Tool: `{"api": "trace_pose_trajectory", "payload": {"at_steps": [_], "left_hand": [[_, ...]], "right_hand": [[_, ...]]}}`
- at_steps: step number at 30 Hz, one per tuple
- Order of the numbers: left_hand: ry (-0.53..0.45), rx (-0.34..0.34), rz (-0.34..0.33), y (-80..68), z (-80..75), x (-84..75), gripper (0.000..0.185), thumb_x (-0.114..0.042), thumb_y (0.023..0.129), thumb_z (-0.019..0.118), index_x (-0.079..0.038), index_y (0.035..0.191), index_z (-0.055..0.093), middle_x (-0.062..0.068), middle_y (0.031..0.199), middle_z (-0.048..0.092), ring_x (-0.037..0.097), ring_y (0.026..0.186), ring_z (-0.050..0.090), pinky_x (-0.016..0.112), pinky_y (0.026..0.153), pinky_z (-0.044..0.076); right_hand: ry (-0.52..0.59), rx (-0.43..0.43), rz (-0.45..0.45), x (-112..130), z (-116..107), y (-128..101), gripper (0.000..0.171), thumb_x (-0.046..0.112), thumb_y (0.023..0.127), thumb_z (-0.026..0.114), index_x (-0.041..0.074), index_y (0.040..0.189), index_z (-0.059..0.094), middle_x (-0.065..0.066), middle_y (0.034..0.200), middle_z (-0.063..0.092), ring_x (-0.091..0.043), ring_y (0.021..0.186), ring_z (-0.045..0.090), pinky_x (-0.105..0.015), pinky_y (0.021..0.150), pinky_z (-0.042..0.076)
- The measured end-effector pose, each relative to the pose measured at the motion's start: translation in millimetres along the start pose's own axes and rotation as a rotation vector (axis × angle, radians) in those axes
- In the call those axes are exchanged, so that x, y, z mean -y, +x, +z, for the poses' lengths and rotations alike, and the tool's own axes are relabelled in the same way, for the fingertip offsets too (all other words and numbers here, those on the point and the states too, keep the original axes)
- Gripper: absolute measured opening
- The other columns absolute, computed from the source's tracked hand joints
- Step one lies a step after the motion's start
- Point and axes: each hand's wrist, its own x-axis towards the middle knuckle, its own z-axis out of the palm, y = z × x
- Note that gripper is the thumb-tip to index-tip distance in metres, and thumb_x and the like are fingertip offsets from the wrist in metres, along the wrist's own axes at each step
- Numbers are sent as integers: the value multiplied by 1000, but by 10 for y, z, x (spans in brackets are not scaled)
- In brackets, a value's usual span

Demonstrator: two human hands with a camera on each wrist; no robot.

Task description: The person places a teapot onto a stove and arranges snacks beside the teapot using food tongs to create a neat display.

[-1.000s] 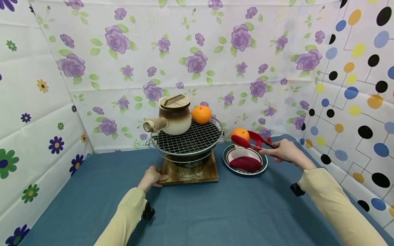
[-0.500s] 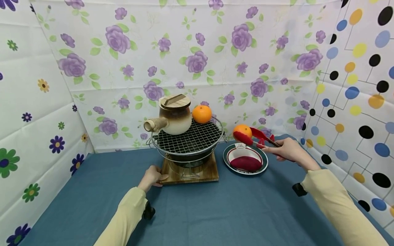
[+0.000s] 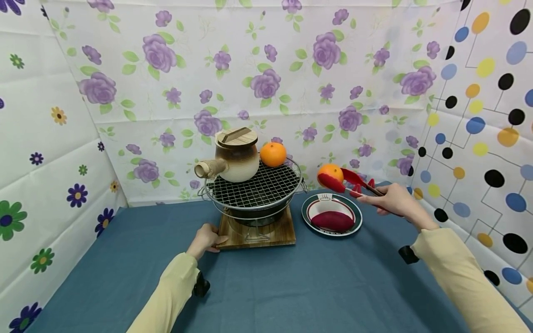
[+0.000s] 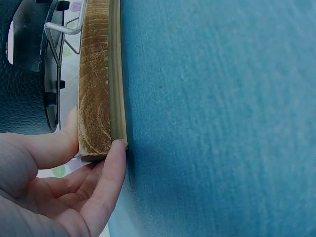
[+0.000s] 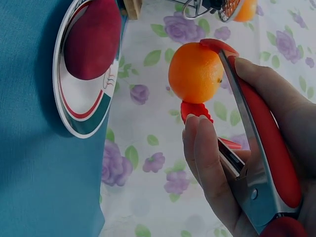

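Observation:
My right hand (image 3: 395, 202) grips a pair of red-tipped metal tongs (image 5: 270, 143). Between their red heads an orange (image 3: 331, 172) is held up in the air, behind and above a plate (image 3: 309, 224). On that plate lies a dark red sweet potato (image 5: 93, 42). My left hand (image 3: 204, 238) holds the near left corner of a square wooden board (image 4: 95, 81), thumb on the upper side and fingers at the edge and below. The board carries a round grill (image 3: 270, 185) with a wire mesh top.
On the mesh stand a clay pot (image 3: 239, 166) with a wooden lid and a side handle pointing left, and a second orange (image 3: 273, 155) to its right. Wire loops stick out from the grill's sides. Patterned cloth walls enclose the blue table (image 3: 266, 286) behind and on both sides.
The right hand has raised the orange in the tongs up and slightly right, so the plate's far rim now shows. The left hand has stayed on the board.

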Motion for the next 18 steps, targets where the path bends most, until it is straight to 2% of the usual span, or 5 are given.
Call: {"api": "trace_pose_trajectory", "payload": {"at_steps": [3,8,10,12,18], "left_hand": [[-1,1,0,-1,-2,5,28,-3,82,67,14,99,55,18,75,48,24,61,55,34,54,55],[0,1,-2,-1,-5,8,32,-3,82,67,15,104,53,19,77,48,26,64,56,34,54,55],[0,0,-1,1,-3,10,37,-3,82,67,16,108,51,19,79,47,26,65,56,35,54,55],[2,1,-1,1,0,8,33,-3,82,67,16,105,52,18,78,46,25,64,55,35,55,55],[-9,-6,10,4,0,9,18,-1,82,67,8,84,51,10,66,41,19,54,49,35,54,55]], "right_hand": [[9,-2,9,19,-13,-9,85,59,74,63,-8,125,47,-6,69,62,-19,63,63,-32,59,50],[-9,-10,24,47,-31,-25,77,61,72,63,-2,115,55,-7,63,60,-20,58,60,-30,49,42],[-24,-17,23,57,-40,-33,74,62,72,63,-1,111,57,-8,63,60,-20,58,60,-30,49,42],[-35,-21,20,72,-49,-41,71,62,72,63,0,105,58,-9,64,61,-20,58,61,-31,52,44],[-53,-14,18,126,-93,-69,87,64,72,62,-5,124,48,-7,65,61,-19,60,62,-34,56,46]]}}
